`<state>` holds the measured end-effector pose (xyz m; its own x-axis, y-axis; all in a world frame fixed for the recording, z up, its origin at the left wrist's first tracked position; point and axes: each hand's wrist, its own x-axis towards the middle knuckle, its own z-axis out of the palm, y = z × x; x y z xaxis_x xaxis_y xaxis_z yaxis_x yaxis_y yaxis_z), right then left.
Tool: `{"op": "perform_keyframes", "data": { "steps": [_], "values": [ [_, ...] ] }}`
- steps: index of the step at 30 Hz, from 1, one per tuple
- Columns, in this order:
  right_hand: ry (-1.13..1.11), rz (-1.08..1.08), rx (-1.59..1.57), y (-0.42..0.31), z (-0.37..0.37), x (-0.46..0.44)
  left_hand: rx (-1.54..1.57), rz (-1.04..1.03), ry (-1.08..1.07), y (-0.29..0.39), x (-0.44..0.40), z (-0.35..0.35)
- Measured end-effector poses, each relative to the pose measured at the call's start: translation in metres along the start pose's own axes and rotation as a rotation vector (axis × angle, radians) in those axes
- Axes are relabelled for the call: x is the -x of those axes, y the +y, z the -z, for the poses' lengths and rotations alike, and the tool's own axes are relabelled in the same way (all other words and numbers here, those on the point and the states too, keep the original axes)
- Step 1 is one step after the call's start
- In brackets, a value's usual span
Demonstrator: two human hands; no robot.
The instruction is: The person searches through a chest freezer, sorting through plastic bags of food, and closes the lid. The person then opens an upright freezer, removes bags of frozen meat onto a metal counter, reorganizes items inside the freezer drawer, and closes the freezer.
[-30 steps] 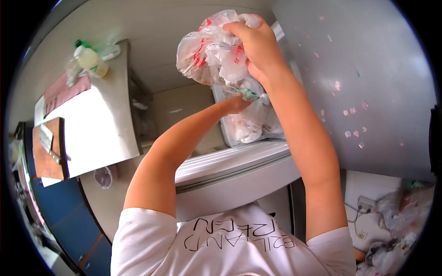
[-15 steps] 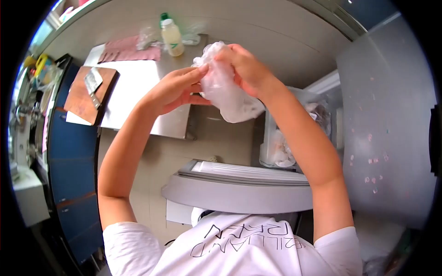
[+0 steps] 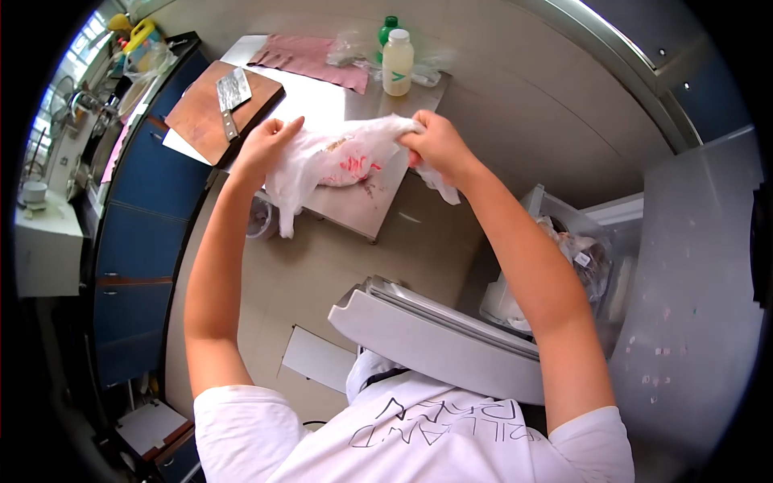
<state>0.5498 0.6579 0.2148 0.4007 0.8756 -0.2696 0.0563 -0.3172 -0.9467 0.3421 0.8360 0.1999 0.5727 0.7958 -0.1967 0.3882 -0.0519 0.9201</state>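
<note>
A thin white plastic bag (image 3: 310, 173) is stretched between my two hands, in front of the steel table. Red print or something red, with a pinkish bulk, shows at its middle; what lies inside I cannot make out. My left hand (image 3: 270, 146) is closed on the bag's left edge, thumb up. At the opposite side my right hand (image 3: 437, 146) grips the bunched right edge, and a loose end of plastic hangs below it.
Left on the table (image 3: 378, 211) are a cutting board (image 3: 189, 121) with a cleaver (image 3: 233, 92), a pink cloth (image 3: 310, 58) and a capped bottle (image 3: 398, 64). An open fridge door (image 3: 435, 338) stands before me, with a drawer (image 3: 555, 201) of bagged food at right.
The bag was bunched up between both hands; now it is spread wide, with the left hand further left. My view has turned, and the table appears further right.
</note>
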Motion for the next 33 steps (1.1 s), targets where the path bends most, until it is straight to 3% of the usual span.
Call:
{"op": "perform_keyframes", "data": {
  "steps": [2,4,5,6,8,11,15,17,20,22,24,26,28,29,30,32,33],
  "values": [
    [-0.030,0.025,0.069,0.001,-0.003,0.006,0.041,0.036,-0.042,-0.004,0.015,0.005],
    [-0.073,0.071,0.206,0.001,-0.009,0.012,-0.310,-0.163,-0.108,-0.003,0.029,0.006],
    [-0.040,0.087,0.284,0.002,-0.013,0.012,-0.425,-0.166,-0.166,-0.001,0.033,0.008],
    [-0.049,0.089,0.285,0.005,-0.015,0.010,-0.527,-0.275,-0.086,0.001,0.039,0.006],
    [-0.047,0.172,0.281,0.010,-0.018,0.006,-0.496,-0.250,0.067,-0.009,0.033,0.004],
    [-0.083,0.109,0.351,0.006,-0.021,0.014,-0.457,-0.156,0.157,-0.001,0.037,0.003],
    [-0.069,0.218,0.438,0.019,-0.027,0.012,-0.366,-0.079,0.075,-0.002,0.040,0.005],
    [0.013,0.211,0.716,0.009,-0.032,0.018,-0.549,-0.472,0.197,-0.008,0.048,-0.002],
    [-0.017,0.084,0.599,0.000,-0.037,0.017,-0.764,-0.408,0.113,0.015,0.077,-0.007],
    [0.026,0.118,0.625,-0.002,-0.039,0.019,-0.820,-0.309,0.123,0.018,0.079,-0.007],
    [0.070,0.156,0.648,-0.002,-0.040,0.023,-0.944,-0.202,0.244,0.012,0.077,-0.005],
    [0.053,0.252,0.703,0.001,-0.040,0.030,-0.953,-0.270,0.335,0.003,0.078,0.001],
    [0.015,0.301,0.701,0.018,-0.038,0.032,-0.903,-0.297,0.420,0.002,0.078,0.008],
    [-0.019,0.350,0.697,0.028,-0.038,0.030,-0.811,-0.146,0.334,0.007,0.080,0.011],
    [-0.021,0.349,0.699,0.034,-0.038,0.029,-0.809,-0.144,0.334,-0.001,0.078,0.012],
    [-0.022,0.315,0.812,0.041,-0.039,0.026,0.220,-0.128,0.006,-0.019,0.070,0.016],
    [-0.022,0.314,0.811,0.036,-0.041,0.026,0.494,-0.097,0.007,-0.012,0.075,0.008]
  ]
}}
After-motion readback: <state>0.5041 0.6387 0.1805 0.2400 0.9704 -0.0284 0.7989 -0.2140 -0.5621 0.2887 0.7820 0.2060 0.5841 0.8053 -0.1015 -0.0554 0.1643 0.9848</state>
